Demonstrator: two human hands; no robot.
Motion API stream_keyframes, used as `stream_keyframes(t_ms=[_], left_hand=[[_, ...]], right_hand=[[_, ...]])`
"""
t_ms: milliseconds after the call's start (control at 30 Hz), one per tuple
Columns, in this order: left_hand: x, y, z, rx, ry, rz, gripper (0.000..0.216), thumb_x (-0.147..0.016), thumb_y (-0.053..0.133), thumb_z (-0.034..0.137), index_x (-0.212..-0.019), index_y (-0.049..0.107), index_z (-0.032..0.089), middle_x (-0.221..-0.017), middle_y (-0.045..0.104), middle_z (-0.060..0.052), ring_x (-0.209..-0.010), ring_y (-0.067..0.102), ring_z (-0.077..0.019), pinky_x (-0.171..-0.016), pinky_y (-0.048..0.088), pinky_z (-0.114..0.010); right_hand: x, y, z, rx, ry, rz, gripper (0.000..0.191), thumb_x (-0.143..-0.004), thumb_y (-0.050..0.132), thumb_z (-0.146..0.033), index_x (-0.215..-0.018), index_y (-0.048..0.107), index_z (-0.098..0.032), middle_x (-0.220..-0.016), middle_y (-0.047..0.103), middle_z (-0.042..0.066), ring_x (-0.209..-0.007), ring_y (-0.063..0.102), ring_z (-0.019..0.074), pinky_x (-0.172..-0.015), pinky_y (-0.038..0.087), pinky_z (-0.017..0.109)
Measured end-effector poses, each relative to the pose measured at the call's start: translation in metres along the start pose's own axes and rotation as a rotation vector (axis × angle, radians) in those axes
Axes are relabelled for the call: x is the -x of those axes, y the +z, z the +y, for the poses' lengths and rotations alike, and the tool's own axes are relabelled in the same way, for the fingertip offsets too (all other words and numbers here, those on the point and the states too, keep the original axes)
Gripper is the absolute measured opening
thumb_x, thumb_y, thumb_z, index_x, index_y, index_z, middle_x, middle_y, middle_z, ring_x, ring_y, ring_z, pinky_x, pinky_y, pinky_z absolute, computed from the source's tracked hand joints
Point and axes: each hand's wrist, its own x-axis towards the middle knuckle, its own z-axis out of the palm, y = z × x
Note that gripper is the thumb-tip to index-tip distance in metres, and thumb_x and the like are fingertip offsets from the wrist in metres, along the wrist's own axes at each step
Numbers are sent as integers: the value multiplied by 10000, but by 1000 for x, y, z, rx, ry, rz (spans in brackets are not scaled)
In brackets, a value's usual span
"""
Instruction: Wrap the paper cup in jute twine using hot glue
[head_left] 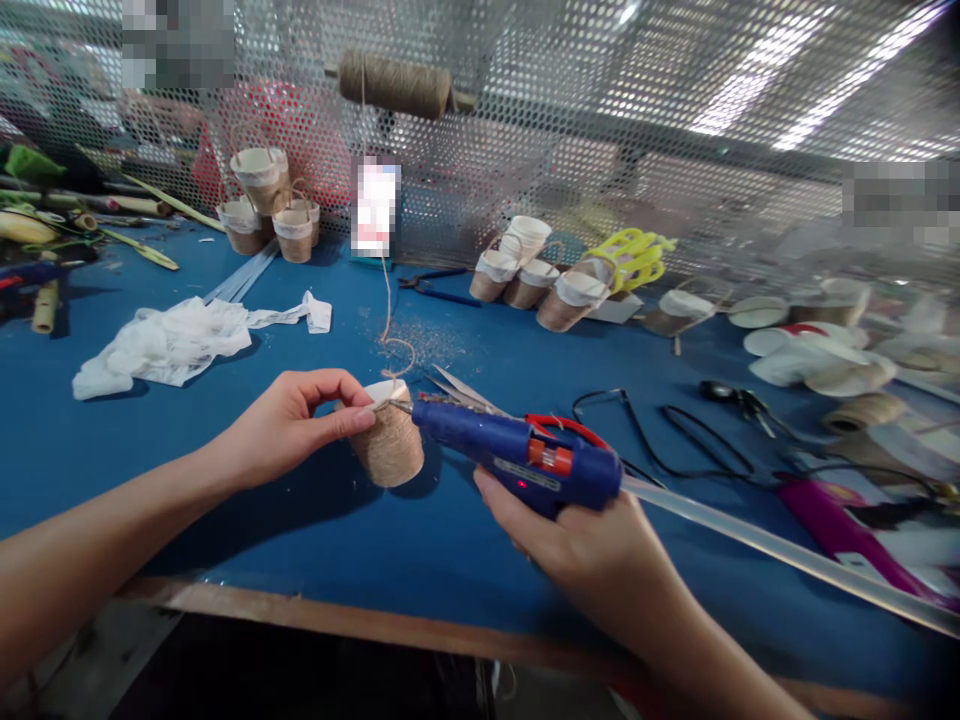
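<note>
Blue tabletop (292, 545), front edge a brown strip (360, 622) running across the lower view. Small twine-wrapped cup (394, 455) sits near the middle, set back from that edge and tilted, its rim leaning to the left; whether its base touches the surface cannot be told.

Left hand (311, 420): thumb and forefinger pinching at the cup's rim. Right hand (577, 545): closed around a blue glue gun (465, 430), nozzle at the rim, just beside the left fingertips. Clear glue stick (750, 535) projects from the gun's rear toward the right border.

Room: an uncovered blue band lies between cup and front edge; more open surface left of the cup, up to the white fabric (180, 340). Right side tighter: scissors (570, 430) lie behind the gun, black cable (705, 455) beyond. Perforated panel (540, 150) bounds the back; twine (388, 300) comes down to the cup.

Markings: pale label (529, 470) on the gun's side, lettering too small to read; red light glowing below it. Phone screen (377, 205) at the panel pixelated, illegible.
</note>
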Motion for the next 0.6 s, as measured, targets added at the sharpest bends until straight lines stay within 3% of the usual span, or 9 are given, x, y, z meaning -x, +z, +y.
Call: stream_keyframes(t_ms=[67, 133, 233, 400, 600], left_hand=[[-1, 0, 0, 8, 0, -3, 161, -736, 610, 299, -702, 581, 145, -747, 610, -9, -717, 540, -123, -707, 414, -256], [-1, 1, -1, 17, 5, -10, 160, -737, 608, 300, -708, 583, 145, -755, 612, -12, -724, 538, -124, -714, 412, -260], [-1, 1, -2, 23, 12, -10, 160, -736, 609, 302, -713, 582, 146, -760, 613, -14, -726, 535, -125, -713, 408, -261], [-2, 1, -1, -7, 12, -10, 162, -739, 600, 301, -712, 579, 142, -746, 608, -13, -710, 525, -122, -706, 397, -262], [-2, 2, -1, 5, 12, -19, 163, -740, 598, 298, -718, 570, 139, -752, 605, -16, -708, 522, -123, -701, 400, -262]], right_hand=[[-4, -3, 0, 207, -134, 55, 421, -709, 361, 63, -741, 707, -175, -439, 607, 29, -367, 531, 174, -395, 430, 291], [-6, -4, -1, 266, -145, 55, 414, -710, 371, 58, -723, 703, -189, -514, 657, 53, -445, 589, 203, -445, 475, 316], [-6, -4, -2, 273, -141, 49, 412, -709, 386, 59, -734, 702, -204, -564, 680, 50, -524, 629, 211, -497, 506, 317], [-9, -7, -6, 201, -124, 59, 431, -719, 356, 66, -728, 702, -191, -526, 656, 43, -464, 603, 186, -493, 504, 314], [-10, -6, -7, 151, -108, 41, 421, -713, 354, 61, -709, 707, -169, -556, 673, 90, -509, 641, 241, -478, 506, 352]])
